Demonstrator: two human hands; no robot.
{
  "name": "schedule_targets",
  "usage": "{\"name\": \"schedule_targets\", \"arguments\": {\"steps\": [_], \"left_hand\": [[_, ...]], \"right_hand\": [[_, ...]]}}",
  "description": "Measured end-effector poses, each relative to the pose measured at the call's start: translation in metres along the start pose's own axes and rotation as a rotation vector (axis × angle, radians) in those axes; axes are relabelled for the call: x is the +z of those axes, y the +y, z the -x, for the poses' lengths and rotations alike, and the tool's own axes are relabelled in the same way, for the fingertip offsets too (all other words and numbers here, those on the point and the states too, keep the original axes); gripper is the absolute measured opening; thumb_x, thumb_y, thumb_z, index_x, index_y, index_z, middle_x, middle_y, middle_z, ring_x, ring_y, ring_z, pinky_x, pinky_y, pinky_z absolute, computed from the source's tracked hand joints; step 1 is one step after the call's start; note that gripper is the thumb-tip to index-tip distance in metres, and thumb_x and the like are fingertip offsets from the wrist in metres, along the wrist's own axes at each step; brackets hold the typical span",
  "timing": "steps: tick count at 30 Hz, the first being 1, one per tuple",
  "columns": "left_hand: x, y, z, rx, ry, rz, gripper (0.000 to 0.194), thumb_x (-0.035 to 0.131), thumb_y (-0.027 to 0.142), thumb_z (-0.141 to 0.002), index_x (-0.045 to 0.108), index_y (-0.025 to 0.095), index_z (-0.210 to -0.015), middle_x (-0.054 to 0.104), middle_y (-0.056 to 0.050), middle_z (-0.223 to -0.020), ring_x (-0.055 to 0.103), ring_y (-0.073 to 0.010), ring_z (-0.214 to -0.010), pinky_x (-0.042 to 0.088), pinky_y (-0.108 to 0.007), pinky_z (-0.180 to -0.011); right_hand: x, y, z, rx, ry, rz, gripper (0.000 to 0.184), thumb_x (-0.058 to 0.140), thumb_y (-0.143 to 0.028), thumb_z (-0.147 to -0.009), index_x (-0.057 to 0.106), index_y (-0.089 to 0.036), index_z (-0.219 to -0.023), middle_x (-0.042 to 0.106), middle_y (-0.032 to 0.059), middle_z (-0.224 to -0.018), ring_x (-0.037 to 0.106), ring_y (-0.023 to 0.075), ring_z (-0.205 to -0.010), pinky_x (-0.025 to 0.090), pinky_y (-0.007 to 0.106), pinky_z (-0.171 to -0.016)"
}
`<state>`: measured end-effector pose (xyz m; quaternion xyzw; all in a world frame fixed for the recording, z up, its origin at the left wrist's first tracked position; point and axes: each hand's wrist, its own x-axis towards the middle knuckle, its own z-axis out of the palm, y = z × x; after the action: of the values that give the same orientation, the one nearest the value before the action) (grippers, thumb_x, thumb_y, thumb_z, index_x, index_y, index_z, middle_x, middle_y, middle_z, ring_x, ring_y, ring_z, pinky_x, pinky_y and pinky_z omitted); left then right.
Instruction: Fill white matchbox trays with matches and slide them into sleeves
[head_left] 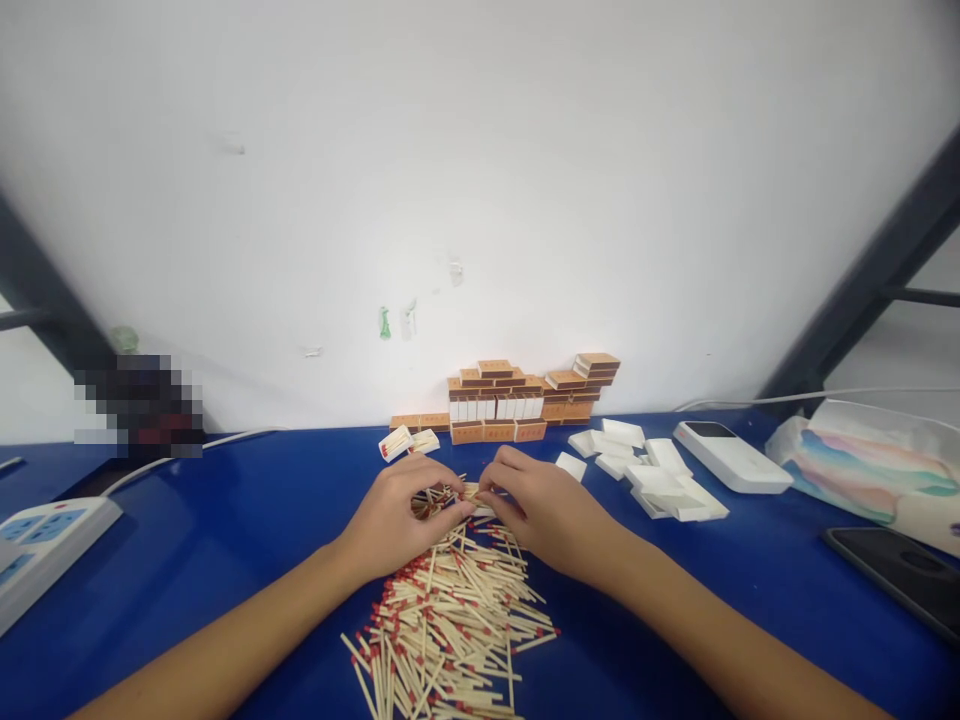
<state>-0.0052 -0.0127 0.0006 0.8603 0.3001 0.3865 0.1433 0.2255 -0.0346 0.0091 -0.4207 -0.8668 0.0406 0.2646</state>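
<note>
My left hand and my right hand meet above the far end of a pile of loose matches. Thumbs and fingers of both are pinched around a small bunch of matches. Just under the fingertips shows a bit of white, perhaps a matchbox tray, mostly hidden by the fingers. The pile's red-tipped sticks spread toward me between my forearms. Behind my left hand lie two white trays with matches in them, one on the left and one on the right.
Matchboxes are stacked against the wall. Several white matchbox trays lie heaped at right, near a white device with a dark screen, a tissue pack and a black phone. A power strip sits at left.
</note>
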Motion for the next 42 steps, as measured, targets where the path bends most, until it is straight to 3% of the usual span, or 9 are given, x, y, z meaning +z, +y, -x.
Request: {"name": "schedule_targets", "arguments": {"steps": [16,23,31,42], "left_hand": [[0.000,0.000,-0.003,0.084,-0.014,0.010,0.012,0.074,0.034,-0.095,0.080,0.025,-0.099,0.079,-0.005,-0.100,0.072,-0.0202,-0.093,0.058,-0.037,-0.084],[0.001,0.000,-0.002,0.065,-0.011,0.003,0.012,0.075,0.033,-0.093,0.079,0.023,-0.098,0.079,-0.004,-0.098,0.072,-0.0203,-0.094,0.057,-0.037,-0.087],[0.000,-0.001,-0.002,0.056,-0.015,0.005,0.014,0.074,0.036,-0.094,0.080,0.025,-0.100,0.079,-0.004,-0.099,0.072,-0.0203,-0.094,0.057,-0.037,-0.088],[0.001,-0.001,-0.002,0.076,-0.012,0.017,0.015,0.074,0.038,-0.095,0.079,0.024,-0.097,0.079,-0.005,-0.097,0.072,-0.0204,-0.092,0.057,-0.037,-0.085]], "right_hand": [[-0.005,0.004,-0.003,0.053,-0.104,0.023,0.010,0.057,-0.018,-0.102,0.067,-0.019,-0.099,0.063,0.0059,-0.100,0.064,0.0176,-0.086,0.048,0.030,-0.076],[-0.008,0.003,-0.002,0.051,-0.079,0.101,0.008,0.058,-0.018,-0.101,0.066,-0.018,-0.098,0.064,0.0063,-0.100,0.064,0.0176,-0.082,0.046,0.030,-0.072],[-0.014,0.009,-0.002,0.047,-0.028,0.022,0.007,0.065,-0.016,-0.097,0.066,-0.020,-0.092,0.063,0.0042,-0.094,0.062,0.0173,-0.081,0.048,0.031,-0.074],[-0.009,0.004,0.000,0.028,-0.046,-0.013,0.009,0.059,-0.017,-0.099,0.067,-0.020,-0.095,0.063,0.0055,-0.097,0.063,0.0174,-0.082,0.049,0.032,-0.075]]}}
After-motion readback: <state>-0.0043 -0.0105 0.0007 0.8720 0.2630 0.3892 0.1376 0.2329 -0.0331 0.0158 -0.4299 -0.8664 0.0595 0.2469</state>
